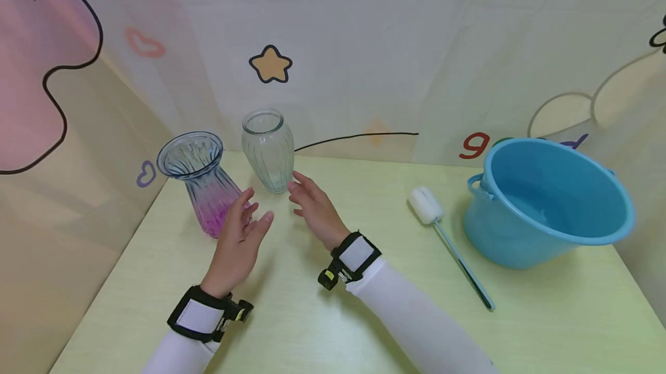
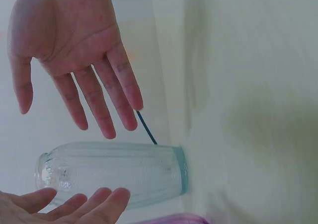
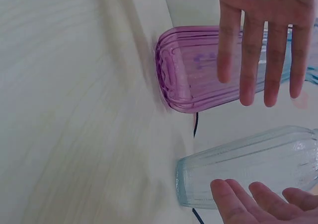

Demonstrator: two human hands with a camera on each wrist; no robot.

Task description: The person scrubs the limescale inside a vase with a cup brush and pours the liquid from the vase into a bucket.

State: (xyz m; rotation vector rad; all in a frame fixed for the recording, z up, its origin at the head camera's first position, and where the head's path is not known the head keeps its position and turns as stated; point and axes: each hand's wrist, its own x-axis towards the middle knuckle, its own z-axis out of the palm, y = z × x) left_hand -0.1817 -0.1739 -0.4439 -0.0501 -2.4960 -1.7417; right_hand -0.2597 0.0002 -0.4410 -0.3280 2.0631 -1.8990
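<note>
A clear ribbed glass vase [image 1: 269, 154] stands upright at the back of the table. Left of it and nearer is a flared glass vase [image 1: 200, 183], bluish at the rim and pink-purple at its base. My left hand [image 1: 238, 247] is in front of the pink vase, fingers extended and palm turned inward, overlapping its side in the head view. Close by the clear vase's lower right side is my right hand [image 1: 318, 212], its fingers loosely stretched toward the glass. Between the hands lies a gap, and neither holds anything. In the left wrist view the clear vase [image 2: 114, 172] appears between both hands.
On the right side stands a light blue bucket [image 1: 484, 223] with a handle. Beside it a white sponge brush [image 1: 426, 205] with a long blue handle lies on the pale table [image 1: 312, 333]. A printed curtain [image 1: 354, 62] hangs directly behind the table.
</note>
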